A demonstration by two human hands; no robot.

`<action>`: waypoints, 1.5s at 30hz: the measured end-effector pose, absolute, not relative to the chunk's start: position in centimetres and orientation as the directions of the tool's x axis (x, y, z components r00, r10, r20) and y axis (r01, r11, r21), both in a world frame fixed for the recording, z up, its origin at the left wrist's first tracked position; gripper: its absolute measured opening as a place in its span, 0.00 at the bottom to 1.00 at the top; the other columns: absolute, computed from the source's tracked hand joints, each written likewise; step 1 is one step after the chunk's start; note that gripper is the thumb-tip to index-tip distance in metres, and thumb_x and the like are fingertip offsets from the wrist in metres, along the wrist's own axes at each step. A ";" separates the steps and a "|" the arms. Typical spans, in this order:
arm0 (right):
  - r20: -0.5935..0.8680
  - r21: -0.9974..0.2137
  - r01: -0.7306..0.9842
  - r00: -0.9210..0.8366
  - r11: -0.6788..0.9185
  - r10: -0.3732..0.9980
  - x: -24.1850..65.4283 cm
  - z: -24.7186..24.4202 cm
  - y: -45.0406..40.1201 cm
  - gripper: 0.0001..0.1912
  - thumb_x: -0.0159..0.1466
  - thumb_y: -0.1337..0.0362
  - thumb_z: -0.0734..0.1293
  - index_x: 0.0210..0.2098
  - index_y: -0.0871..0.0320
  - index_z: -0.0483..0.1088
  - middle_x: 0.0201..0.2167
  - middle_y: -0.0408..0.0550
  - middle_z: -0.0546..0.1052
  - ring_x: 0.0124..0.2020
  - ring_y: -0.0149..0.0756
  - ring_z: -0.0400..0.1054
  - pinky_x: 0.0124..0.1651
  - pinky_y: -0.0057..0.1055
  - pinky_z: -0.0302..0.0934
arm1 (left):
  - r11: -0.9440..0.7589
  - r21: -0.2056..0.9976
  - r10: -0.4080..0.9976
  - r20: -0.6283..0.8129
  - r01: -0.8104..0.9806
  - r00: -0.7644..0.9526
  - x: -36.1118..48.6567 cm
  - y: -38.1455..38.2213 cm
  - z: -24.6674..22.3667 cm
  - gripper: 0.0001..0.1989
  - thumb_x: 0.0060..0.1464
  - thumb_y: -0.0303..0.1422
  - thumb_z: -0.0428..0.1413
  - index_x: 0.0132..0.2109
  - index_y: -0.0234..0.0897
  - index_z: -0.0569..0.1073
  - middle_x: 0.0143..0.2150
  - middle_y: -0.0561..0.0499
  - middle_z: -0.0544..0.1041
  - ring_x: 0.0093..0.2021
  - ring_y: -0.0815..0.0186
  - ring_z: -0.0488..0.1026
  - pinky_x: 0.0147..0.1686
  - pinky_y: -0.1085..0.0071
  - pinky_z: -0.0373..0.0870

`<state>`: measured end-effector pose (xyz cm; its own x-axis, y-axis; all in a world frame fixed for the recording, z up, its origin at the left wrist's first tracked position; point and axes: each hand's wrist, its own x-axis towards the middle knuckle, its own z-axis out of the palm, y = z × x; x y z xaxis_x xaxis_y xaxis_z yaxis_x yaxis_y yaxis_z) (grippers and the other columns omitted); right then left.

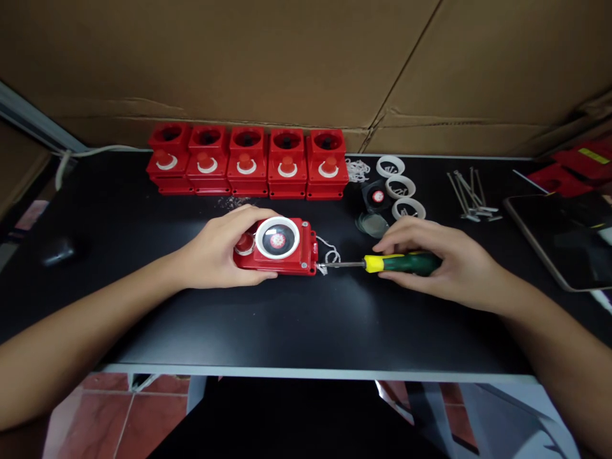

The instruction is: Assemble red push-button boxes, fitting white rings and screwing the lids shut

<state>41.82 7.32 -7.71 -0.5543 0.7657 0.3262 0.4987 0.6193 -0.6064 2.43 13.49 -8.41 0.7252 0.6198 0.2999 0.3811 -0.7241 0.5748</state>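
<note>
A red box-shaped housing (287, 262) lies on the black table, with a white-ringed round window and a red knob on its upper face. My left hand (228, 248) is wrapped round its left end, thumb at the near side and fingers over the far side. In my right hand (425, 255) is a screwdriver (396, 263) with a green and yellow handle, held level. Its shaft points left, and the tip is at the housing's right end, beside a white cord (331, 252). Whether the tip sits in a screw is too small to tell.
Several similar red housings (246, 162) stand in a row along the cardboard wall (287, 64). White rings (391, 167) holding small screws, a clear disc (371, 225) and long bolts (471, 194) lie to the right. A tablet-like device (559, 236) rests at the right edge, a black mouse (57, 252) at left.
</note>
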 end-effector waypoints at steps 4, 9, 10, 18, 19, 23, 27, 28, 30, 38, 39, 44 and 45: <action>0.313 -0.623 0.502 -0.543 0.600 0.779 41.7 -7.4 7.1 0.15 0.69 0.58 0.78 0.53 0.52 0.79 0.41 0.43 0.81 0.36 0.22 0.75 0.41 0.20 0.73 | -0.735 0.561 0.613 0.309 0.381 0.727 2.4 13.4 -8.4 0.32 0.62 0.47 0.71 0.66 0.40 0.73 0.61 0.42 0.85 0.56 0.54 0.84 0.59 0.62 0.80; 0.275 -0.657 0.526 -0.501 0.541 0.821 41.9 -7.4 6.7 0.18 0.69 0.55 0.78 0.57 0.49 0.78 0.40 0.39 0.83 0.39 0.22 0.79 0.47 0.18 0.76 | -0.746 0.548 0.605 0.318 0.379 0.730 2.4 13.4 -8.5 0.32 0.63 0.46 0.71 0.67 0.40 0.73 0.61 0.42 0.85 0.56 0.53 0.84 0.59 0.61 0.81; 0.272 -0.663 0.527 -0.493 0.532 0.827 41.9 -7.5 6.7 0.18 0.70 0.56 0.78 0.57 0.49 0.78 0.40 0.39 0.83 0.39 0.22 0.80 0.48 0.18 0.76 | -0.751 0.546 0.598 0.323 0.371 0.734 2.4 13.4 -8.5 0.32 0.64 0.46 0.71 0.67 0.40 0.73 0.62 0.41 0.85 0.56 0.53 0.84 0.59 0.61 0.81; 0.159 -0.723 0.511 -0.531 0.464 0.832 42.0 -7.7 6.5 0.13 0.77 0.60 0.69 0.59 0.51 0.76 0.39 0.38 0.83 0.26 0.15 0.73 0.33 0.14 0.69 | -0.758 0.551 0.588 0.344 0.350 0.732 2.3 13.6 -8.8 0.33 0.63 0.48 0.71 0.68 0.43 0.73 0.61 0.42 0.85 0.56 0.51 0.84 0.58 0.58 0.82; 0.175 -0.716 0.511 -0.529 0.476 0.831 42.0 -7.7 6.6 0.12 0.77 0.59 0.70 0.58 0.51 0.77 0.40 0.39 0.84 0.28 0.16 0.74 0.34 0.15 0.70 | -0.758 0.549 0.587 0.342 0.351 0.733 2.3 13.6 -8.9 0.33 0.62 0.48 0.71 0.68 0.43 0.73 0.61 0.42 0.84 0.56 0.52 0.84 0.58 0.58 0.82; 0.336 -0.610 0.507 -0.531 0.609 0.778 41.8 -7.6 7.1 0.16 0.69 0.53 0.79 0.51 0.51 0.79 0.46 0.44 0.82 0.42 0.25 0.79 0.44 0.21 0.76 | -0.764 0.542 0.585 0.352 0.350 0.731 2.3 13.5 -8.8 0.32 0.62 0.47 0.71 0.68 0.44 0.73 0.60 0.42 0.85 0.55 0.52 0.84 0.57 0.59 0.82; 0.363 -0.591 0.502 -0.532 0.631 0.765 42.0 -7.7 7.2 0.11 0.69 0.58 0.78 0.49 0.52 0.77 0.43 0.43 0.81 0.42 0.25 0.79 0.44 0.21 0.75 | -0.759 0.559 0.584 0.360 0.333 0.727 2.4 13.4 -8.8 0.30 0.64 0.44 0.70 0.67 0.43 0.72 0.59 0.43 0.84 0.53 0.55 0.85 0.56 0.62 0.82; 0.348 -0.607 0.511 -0.519 0.609 0.781 42.1 -7.8 7.2 0.13 0.69 0.57 0.78 0.49 0.52 0.77 0.43 0.43 0.82 0.41 0.25 0.79 0.44 0.22 0.76 | -0.765 0.556 0.575 0.364 0.325 0.732 2.4 13.4 -8.9 0.30 0.64 0.44 0.71 0.67 0.43 0.72 0.60 0.43 0.84 0.54 0.55 0.85 0.57 0.61 0.81; 0.301 -0.646 0.533 -0.481 0.547 0.823 42.3 -7.8 6.9 0.17 0.68 0.57 0.80 0.53 0.50 0.78 0.43 0.42 0.83 0.40 0.26 0.80 0.46 0.23 0.77 | -0.779 0.540 0.561 0.375 0.317 0.738 2.4 13.4 -9.0 0.31 0.63 0.44 0.72 0.68 0.43 0.72 0.62 0.43 0.84 0.56 0.53 0.84 0.58 0.60 0.81; 0.205 -0.646 0.610 -0.441 0.459 0.874 42.0 -7.9 6.0 0.11 0.76 0.55 0.72 0.56 0.48 0.77 0.39 0.38 0.84 0.31 0.20 0.78 0.34 0.19 0.71 | -0.772 0.540 0.580 0.385 0.334 0.718 2.5 13.3 -9.1 0.32 0.64 0.44 0.71 0.69 0.44 0.72 0.62 0.42 0.83 0.56 0.51 0.83 0.58 0.57 0.81; 0.195 -0.633 0.621 -0.451 0.462 0.871 41.9 -8.0 6.0 0.10 0.78 0.57 0.69 0.56 0.48 0.77 0.37 0.37 0.84 0.28 0.18 0.76 0.32 0.18 0.68 | -0.771 0.534 0.587 0.385 0.347 0.712 2.5 13.3 -9.1 0.32 0.63 0.44 0.71 0.69 0.44 0.72 0.62 0.42 0.83 0.56 0.51 0.83 0.58 0.57 0.81; 0.300 -0.559 0.594 -0.506 0.579 0.809 41.3 -7.9 6.3 0.16 0.73 0.49 0.74 0.53 0.52 0.78 0.43 0.42 0.84 0.40 0.23 0.80 0.41 0.20 0.75 | -0.786 0.504 0.580 0.396 0.359 0.712 2.5 13.3 -9.2 0.32 0.64 0.43 0.71 0.68 0.40 0.72 0.60 0.41 0.83 0.55 0.51 0.82 0.57 0.57 0.80; 0.331 -0.556 0.578 -0.504 0.597 0.797 41.2 -7.8 6.4 0.18 0.70 0.48 0.77 0.52 0.52 0.78 0.45 0.44 0.83 0.43 0.26 0.80 0.43 0.22 0.76 | -0.787 0.504 0.576 0.397 0.355 0.714 2.5 13.3 -9.2 0.32 0.64 0.43 0.71 0.68 0.40 0.72 0.60 0.41 0.83 0.55 0.51 0.82 0.57 0.57 0.80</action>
